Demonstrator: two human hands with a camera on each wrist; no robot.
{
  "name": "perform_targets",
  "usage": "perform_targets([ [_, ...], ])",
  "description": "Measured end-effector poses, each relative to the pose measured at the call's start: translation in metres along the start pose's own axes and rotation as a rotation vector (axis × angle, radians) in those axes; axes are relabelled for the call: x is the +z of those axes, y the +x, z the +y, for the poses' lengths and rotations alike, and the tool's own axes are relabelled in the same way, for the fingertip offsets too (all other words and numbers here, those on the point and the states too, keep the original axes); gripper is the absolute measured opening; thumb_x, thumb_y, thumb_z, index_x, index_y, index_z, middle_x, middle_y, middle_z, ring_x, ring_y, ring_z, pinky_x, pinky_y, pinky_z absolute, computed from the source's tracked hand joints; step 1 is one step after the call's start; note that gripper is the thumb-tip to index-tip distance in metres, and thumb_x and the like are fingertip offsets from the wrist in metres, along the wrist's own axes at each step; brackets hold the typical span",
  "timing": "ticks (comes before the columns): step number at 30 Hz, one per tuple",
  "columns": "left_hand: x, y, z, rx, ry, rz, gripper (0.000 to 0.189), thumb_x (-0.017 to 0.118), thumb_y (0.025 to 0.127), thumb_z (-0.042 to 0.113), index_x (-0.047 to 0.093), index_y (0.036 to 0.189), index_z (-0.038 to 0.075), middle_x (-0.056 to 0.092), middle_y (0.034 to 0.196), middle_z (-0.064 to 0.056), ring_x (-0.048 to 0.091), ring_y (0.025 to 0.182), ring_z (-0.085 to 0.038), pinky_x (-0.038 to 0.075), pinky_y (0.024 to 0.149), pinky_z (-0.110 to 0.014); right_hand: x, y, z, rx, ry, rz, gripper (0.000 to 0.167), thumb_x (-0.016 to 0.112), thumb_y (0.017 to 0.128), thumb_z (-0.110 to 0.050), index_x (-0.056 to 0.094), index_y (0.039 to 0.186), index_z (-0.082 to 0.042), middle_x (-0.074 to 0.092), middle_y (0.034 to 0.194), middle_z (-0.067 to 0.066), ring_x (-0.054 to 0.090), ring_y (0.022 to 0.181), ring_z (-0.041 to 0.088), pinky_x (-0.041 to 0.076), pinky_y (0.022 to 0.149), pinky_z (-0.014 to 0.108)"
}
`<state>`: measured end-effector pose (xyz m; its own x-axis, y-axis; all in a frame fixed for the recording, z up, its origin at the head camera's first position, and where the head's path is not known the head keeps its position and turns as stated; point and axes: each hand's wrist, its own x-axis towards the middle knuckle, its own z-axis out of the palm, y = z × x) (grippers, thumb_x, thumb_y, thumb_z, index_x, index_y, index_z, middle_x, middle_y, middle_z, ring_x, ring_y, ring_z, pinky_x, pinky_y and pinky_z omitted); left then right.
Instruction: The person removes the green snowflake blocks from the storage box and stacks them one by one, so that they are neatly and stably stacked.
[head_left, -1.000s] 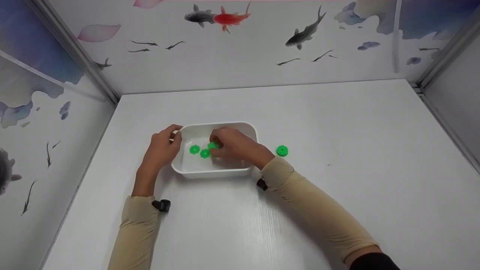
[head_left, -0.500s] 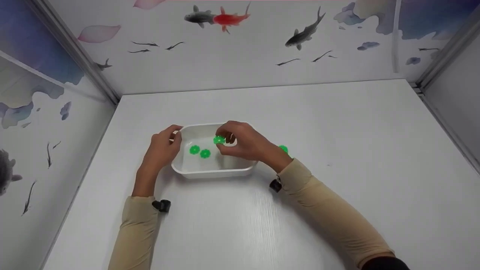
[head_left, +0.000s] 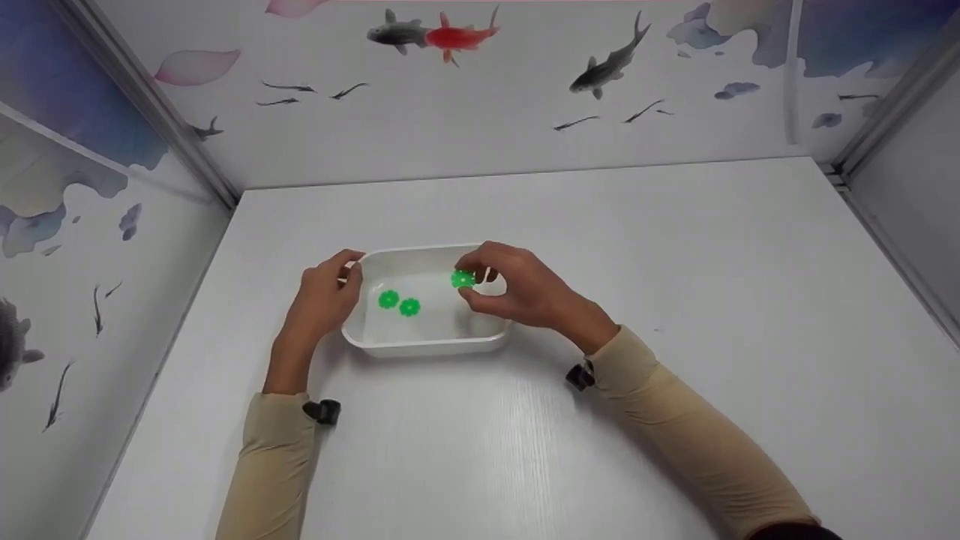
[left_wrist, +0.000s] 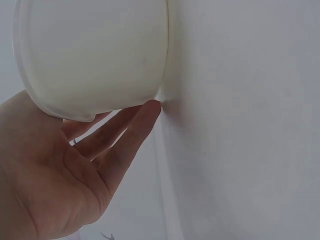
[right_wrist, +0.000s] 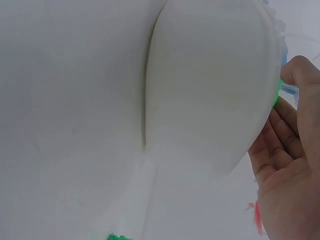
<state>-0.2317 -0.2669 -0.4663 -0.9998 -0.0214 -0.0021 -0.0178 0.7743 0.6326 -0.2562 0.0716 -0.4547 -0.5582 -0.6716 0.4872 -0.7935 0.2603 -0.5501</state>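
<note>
A white plastic basin with rounded corners stands on the table. My left hand holds its left end, the fingers along the outer wall in the left wrist view and the thumb at the rim. Over the right part of the basin, my right hand pinches a green flower-shaped disc between thumb and finger. In the right wrist view the basin wall mostly hides this disc. Two similar green discs, one to the left and one beside it, lie on the basin floor.
Another green piece shows at the bottom edge of the right wrist view, on the table; in the head view my right arm covers its spot. Printed panels with fish enclose the white table at the back and sides.
My right hand has lifted one green disc off the basin floor and carried it right, towards the basin's right end. The left hand stays at the left rim.
</note>
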Motion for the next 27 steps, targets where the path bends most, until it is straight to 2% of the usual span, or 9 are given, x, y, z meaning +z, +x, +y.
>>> perform_targets([
  [4,0.001,-0.001,0.000,0.003,0.007,-0.003,0.040,0.045,0.116,0.030,0.061,0.150,0.015,0.074,0.129,-0.018,0.074,0.113,-0.033,0.061,0.096,-0.052,-0.004,-0.008,0.002,-0.002,0.003,0.006,0.028,0.079,0.099,-0.018,0.070,0.124,-0.008,0.075,0.112,0.002,0.072,0.095,0.021,0.062,0.085,0.038],
  [11,0.000,0.000,0.000,0.004,-0.002,0.007,0.040,0.045,0.116,0.030,0.062,0.150,0.015,0.074,0.130,-0.019,0.074,0.116,-0.035,0.061,0.097,-0.053,-0.016,-0.018,0.006,0.001,-0.005,0.029,0.030,0.079,0.099,-0.017,0.071,0.127,-0.010,0.075,0.112,-0.002,0.069,0.099,0.011,0.060,0.090,0.030],
  [18,0.000,0.001,0.001,0.002,-0.004,-0.001,0.041,0.045,0.116,0.029,0.061,0.150,0.014,0.073,0.134,-0.019,0.074,0.118,-0.036,0.061,0.101,-0.054,-0.030,-0.035,0.013,0.021,-0.011,0.034,0.032,0.079,0.099,-0.017,0.072,0.129,-0.009,0.075,0.114,-0.003,0.071,0.100,0.019,0.061,0.091,0.032],
  [23,0.000,0.002,0.000,0.001,-0.002,-0.004,0.041,0.044,0.116,0.029,0.061,0.150,0.014,0.073,0.132,-0.019,0.073,0.117,-0.035,0.061,0.099,-0.054,-0.042,-0.047,0.018,0.047,-0.046,0.040,0.034,0.081,0.098,-0.018,0.072,0.130,-0.011,0.075,0.117,-0.004,0.070,0.103,0.011,0.061,0.092,0.031],
  [27,-0.001,0.002,0.000,-0.012,-0.001,-0.011,0.041,0.044,0.116,0.030,0.060,0.151,0.015,0.073,0.132,-0.019,0.073,0.117,-0.035,0.061,0.098,-0.053,-0.050,-0.056,0.021,0.060,-0.056,0.036,0.035,0.082,0.098,-0.019,0.072,0.130,-0.011,0.076,0.118,-0.004,0.070,0.105,0.010,0.062,0.092,0.035],
])
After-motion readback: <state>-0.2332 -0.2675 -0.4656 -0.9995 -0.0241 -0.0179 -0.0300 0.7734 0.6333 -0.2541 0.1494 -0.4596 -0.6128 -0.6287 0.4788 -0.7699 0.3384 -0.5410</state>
